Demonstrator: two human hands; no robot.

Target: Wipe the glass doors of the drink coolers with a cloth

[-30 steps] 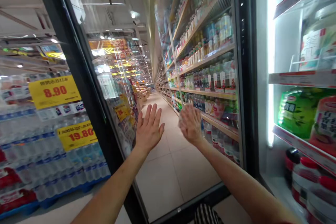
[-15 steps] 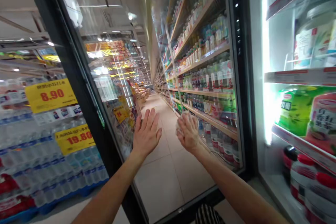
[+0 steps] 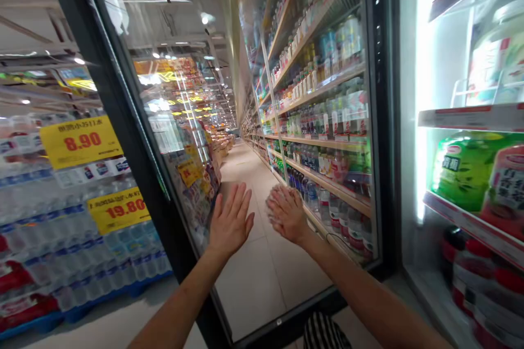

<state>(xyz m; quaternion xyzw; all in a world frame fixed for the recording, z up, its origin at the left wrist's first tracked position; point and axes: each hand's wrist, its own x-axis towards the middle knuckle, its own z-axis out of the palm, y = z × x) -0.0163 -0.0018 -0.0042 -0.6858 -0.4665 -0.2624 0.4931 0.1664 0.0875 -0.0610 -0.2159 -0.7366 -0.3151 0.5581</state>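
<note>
A glass door (image 3: pixel 249 305) in a dark frame stands open in front of me. My left hand (image 3: pixel 231 223) lies flat against the glass, fingers stretched and thumb apart, holding nothing. To its right, my right hand (image 3: pixel 290 218) presses a crumpled whitish cloth (image 3: pixel 270 203) against the same pane. The cloth shows around and between the fingers, with most of it hidden under the hand. Both arms reach up from the bottom of the view.
At right, the lit cooler shelves (image 3: pixel 466 119) hold green packs (image 3: pixel 458 172), bottles and red-capped jars. At left, water bottle packs on a blue pallet (image 3: pixel 77 311) carry yellow price signs (image 3: pixel 82 142). The pane shows bottle shelves and an aisle. Striped fabric (image 3: pixel 323 332) appears below.
My right hand has slid down and a little left over the glass with the cloth. My left hand sits slightly lower in the view, still flat.
</note>
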